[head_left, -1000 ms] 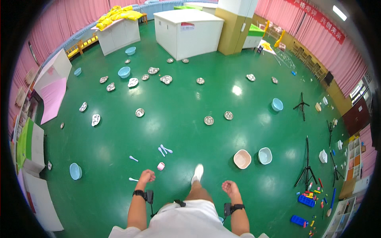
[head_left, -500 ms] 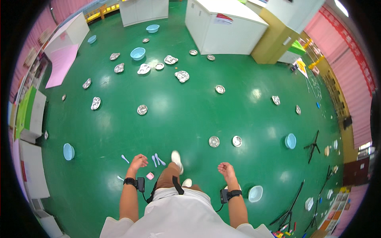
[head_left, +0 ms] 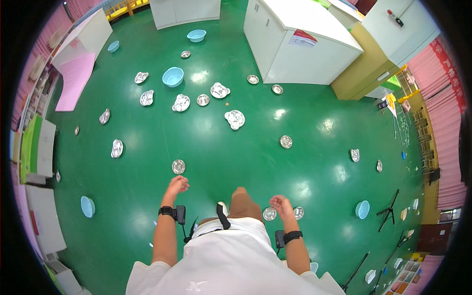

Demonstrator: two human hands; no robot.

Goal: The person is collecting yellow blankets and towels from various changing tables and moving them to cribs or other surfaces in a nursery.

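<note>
Both my hands hang over the green floor with nothing in them, fingers loosely bent and apart. My left hand (head_left: pixel 177 187) appears just below a round shiny metal dish (head_left: pixel 178 166) and does not visibly touch it. My right hand (head_left: pixel 281 203) appears between two round metal dishes, one on its left (head_left: pixel 269 213) and one on its right (head_left: pixel 299 213). Farther ahead lie several divided metal plates with ear-like lobes, among them a middle plate (head_left: pixel 235 119) and a left one (head_left: pixel 117 148).
Light-blue basins stand ahead (head_left: pixel 173 77), at the left (head_left: pixel 87 206) and at the right (head_left: pixel 362 209). A white cabinet (head_left: pixel 305 56) and a tan pillar (head_left: pixel 366 73) rise ahead right. Black tripods (head_left: pixel 388 211) stand at the right. A pink mat (head_left: pixel 76 81) slopes at the far left.
I have stepped forward, so the dishes and basins sit closer to me. The spoons and pink cup near my left arm are now mostly out of sight. My hands stay empty.
</note>
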